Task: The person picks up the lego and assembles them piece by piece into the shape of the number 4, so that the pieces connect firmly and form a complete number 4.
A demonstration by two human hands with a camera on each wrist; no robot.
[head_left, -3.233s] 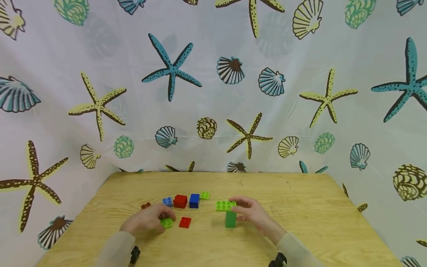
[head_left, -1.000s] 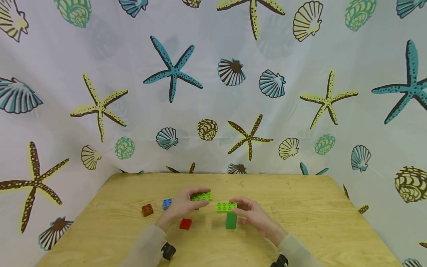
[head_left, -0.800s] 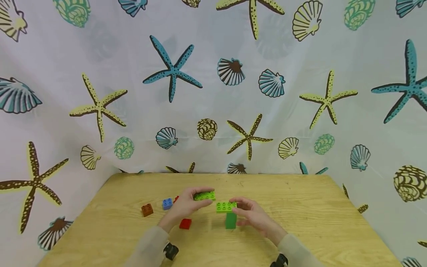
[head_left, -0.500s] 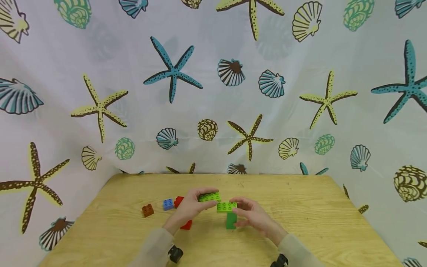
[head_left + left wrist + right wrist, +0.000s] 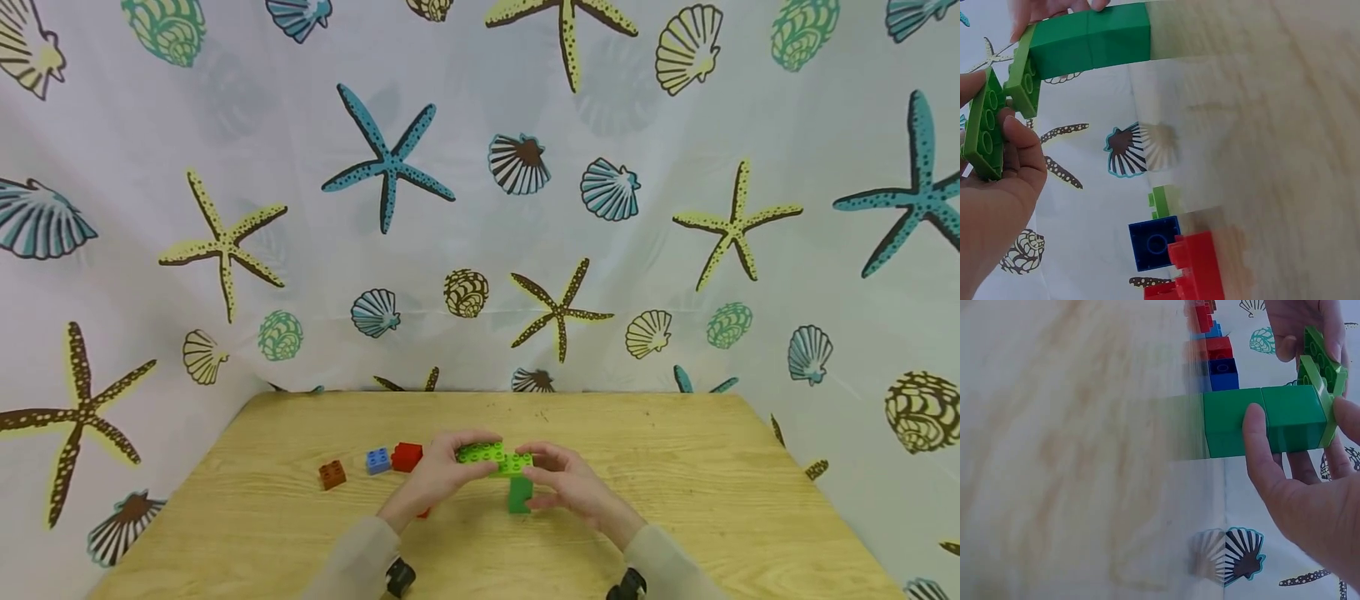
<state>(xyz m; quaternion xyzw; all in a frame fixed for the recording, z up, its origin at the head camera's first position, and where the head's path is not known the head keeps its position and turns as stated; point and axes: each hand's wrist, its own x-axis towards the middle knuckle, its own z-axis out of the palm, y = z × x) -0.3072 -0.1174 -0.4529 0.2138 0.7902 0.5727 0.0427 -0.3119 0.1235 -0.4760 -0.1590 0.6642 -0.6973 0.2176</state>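
Note:
My right hand (image 5: 573,483) holds a tower of two dark green toy bricks (image 5: 1235,422) standing on the table, fingers around its sides. A lime green studded brick (image 5: 517,465) lies across the tower's top and juts out to the left. Between thumb and fingers, my left hand (image 5: 438,477) pinches another lime green brick (image 5: 986,128), studs up. That brick is raised to the height of the tower's top, its end overlapping the jutting end of the top brick in the head view.
Left of the hands, a red brick (image 5: 407,457), a light blue brick (image 5: 378,460) and a brown brick (image 5: 332,474) lie on the wooden table (image 5: 675,483). A flat red brick (image 5: 424,512) is mostly behind the left hand. A dark blue brick (image 5: 1154,244) and small lime brick (image 5: 1160,202) sit farther back.
My left hand has come from the table's left, by a lime brick there, and has carried a lime brick rightward to the tower's top. The right hand stays on the tower.

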